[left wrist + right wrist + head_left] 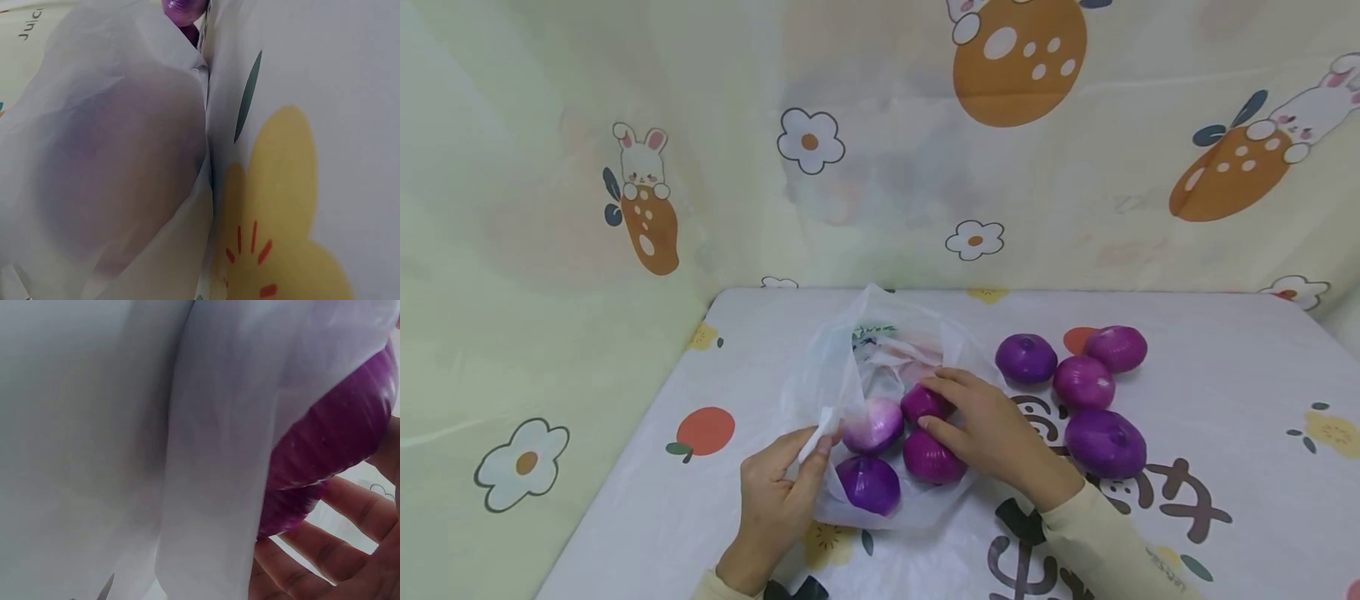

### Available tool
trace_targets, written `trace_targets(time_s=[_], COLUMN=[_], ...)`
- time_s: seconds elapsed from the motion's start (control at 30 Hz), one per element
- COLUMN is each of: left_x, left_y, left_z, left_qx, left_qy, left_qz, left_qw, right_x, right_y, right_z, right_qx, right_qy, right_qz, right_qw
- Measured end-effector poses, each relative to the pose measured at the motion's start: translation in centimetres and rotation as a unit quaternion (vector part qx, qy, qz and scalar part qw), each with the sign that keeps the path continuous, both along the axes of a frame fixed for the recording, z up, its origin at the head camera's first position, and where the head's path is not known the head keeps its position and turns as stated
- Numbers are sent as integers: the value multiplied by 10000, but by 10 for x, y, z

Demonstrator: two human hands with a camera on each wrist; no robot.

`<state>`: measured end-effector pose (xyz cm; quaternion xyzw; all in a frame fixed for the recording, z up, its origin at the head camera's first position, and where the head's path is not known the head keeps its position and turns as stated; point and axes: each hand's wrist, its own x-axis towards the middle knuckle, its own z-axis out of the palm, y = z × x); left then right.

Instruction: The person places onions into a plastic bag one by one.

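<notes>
A thin white plastic bag (pixel 913 512) lies with its mouth toward me, several purple onions inside. My left hand (pixel 778 492) pinches the bag's left edge between thumb and fingers. At the mouth's right side, my right hand (pixel 992 429) holds the upper right onion (pixel 925 402), fingers over its far side and thumb at its near side. Just below sits another onion (pixel 934 458). Toward the left are a paler onion (pixel 874 427) and a dark purple onion (pixel 868 485). The right wrist view shows fingers (pixel 334 550) beside two onions, partly covered by the bag.
Right of the bag, several loose onions form a group on the table, the nearest a large purple onion (pixel 1105 443). The white printed tablecloth (pixel 1247 375) ends at a patterned curtain (pixel 880 208) behind. Dark straps show at both wrists.
</notes>
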<state>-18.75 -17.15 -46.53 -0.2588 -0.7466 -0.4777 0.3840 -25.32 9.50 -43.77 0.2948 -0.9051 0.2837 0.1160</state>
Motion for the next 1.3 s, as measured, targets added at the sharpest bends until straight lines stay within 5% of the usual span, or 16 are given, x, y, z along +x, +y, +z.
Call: trace_targets(time_s=[0.37, 0.8, 1.3], left_x=[3, 3, 3], left_y=[2, 3, 4], left_z=[0, 0, -1], left_qx=[109, 161, 195], left_qy=[-84, -76, -21], left_qz=[-89, -160, -310], left_qw=[9999, 9997, 9993], right_x=[16, 38, 51], right_y=[12, 66, 128], right_z=[7, 17, -4], right_qx=[-100, -151, -138], right_qy=[90, 271, 314], right_qz=[-272, -815, -1517], right_qw=[9995, 9962, 9878])
